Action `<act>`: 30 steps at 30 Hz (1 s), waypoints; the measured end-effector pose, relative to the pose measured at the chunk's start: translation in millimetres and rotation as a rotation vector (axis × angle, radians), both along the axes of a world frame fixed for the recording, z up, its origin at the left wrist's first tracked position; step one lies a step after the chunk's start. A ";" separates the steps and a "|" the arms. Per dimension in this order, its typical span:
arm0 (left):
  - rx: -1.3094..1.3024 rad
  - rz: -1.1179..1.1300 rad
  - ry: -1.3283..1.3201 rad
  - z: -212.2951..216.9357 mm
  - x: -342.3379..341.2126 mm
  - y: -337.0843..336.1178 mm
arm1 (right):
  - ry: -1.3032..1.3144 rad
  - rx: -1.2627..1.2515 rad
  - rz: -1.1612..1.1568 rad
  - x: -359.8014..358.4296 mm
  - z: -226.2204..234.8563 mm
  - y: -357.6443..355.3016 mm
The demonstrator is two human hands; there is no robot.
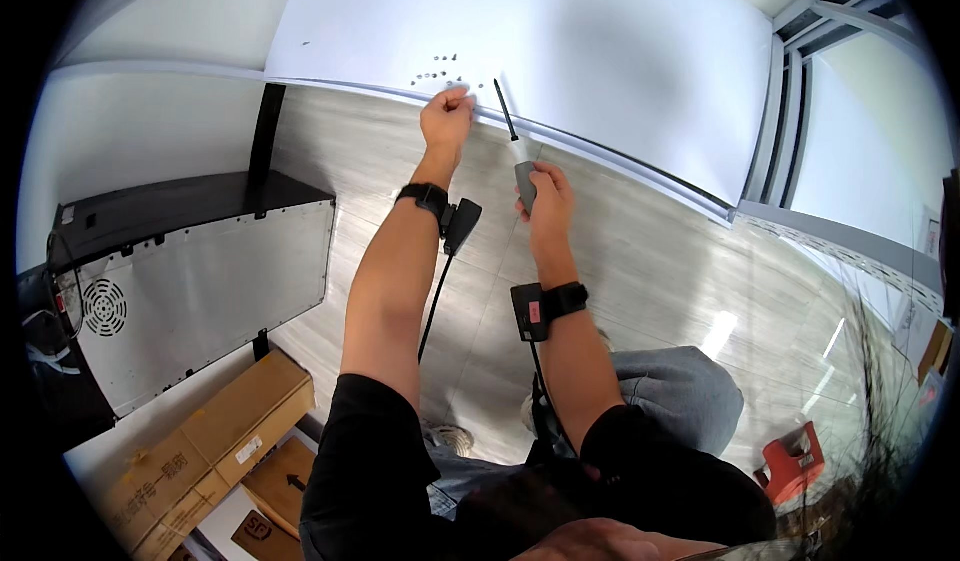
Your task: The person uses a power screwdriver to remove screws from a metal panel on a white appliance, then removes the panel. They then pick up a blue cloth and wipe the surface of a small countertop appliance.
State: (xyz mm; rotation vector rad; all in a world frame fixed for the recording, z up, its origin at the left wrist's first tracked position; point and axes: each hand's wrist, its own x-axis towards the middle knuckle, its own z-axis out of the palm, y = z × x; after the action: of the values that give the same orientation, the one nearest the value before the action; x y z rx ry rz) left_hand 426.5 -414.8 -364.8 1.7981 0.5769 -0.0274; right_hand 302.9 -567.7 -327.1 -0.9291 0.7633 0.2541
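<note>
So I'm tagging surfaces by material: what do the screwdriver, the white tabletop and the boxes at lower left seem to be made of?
Screwdriver: dark slim shaft, probably metal; pale and grey handle, likely plastic or rubber, held in the right hand. White tabletop: smooth matt white, perhaps laminate or painted board; the left hand touches its edge. Boxes: brown corrugated cardboard, by their colour and taped seams.

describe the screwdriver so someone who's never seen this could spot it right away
Start at the big white panel across the top of the view, with small dark screws scattered near its lower edge. Just below that edge, the right hand grips a screwdriver by its grey handle. Its thin black shaft, pointing up onto the panel, is the only long, slender thing there.
</note>
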 end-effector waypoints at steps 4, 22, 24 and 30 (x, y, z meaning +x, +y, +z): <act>-0.239 0.143 0.031 17.4 -49.0 21.7 | -0.023 0.005 0.095 -2.1 0.6 35.2; -0.496 0.891 0.047 22.2 -411.4 314.8 | -0.054 -0.074 1.287 -228.8 -3.5 290.4; -0.546 0.869 0.058 16.9 -424.3 330.4 | 0.010 0.004 1.300 -235.9 -16.5 297.6; -0.655 0.839 0.071 -8.3 -435.9 370.3 | 0.088 -0.027 1.241 -256.7 -42.5 319.4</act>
State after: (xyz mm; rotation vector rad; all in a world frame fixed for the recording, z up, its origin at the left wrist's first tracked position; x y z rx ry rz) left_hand -9.4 -44.5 -373.1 0.8371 1.1784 0.2656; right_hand 46.2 -248.3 -369.6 -1.3298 0.1710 1.3708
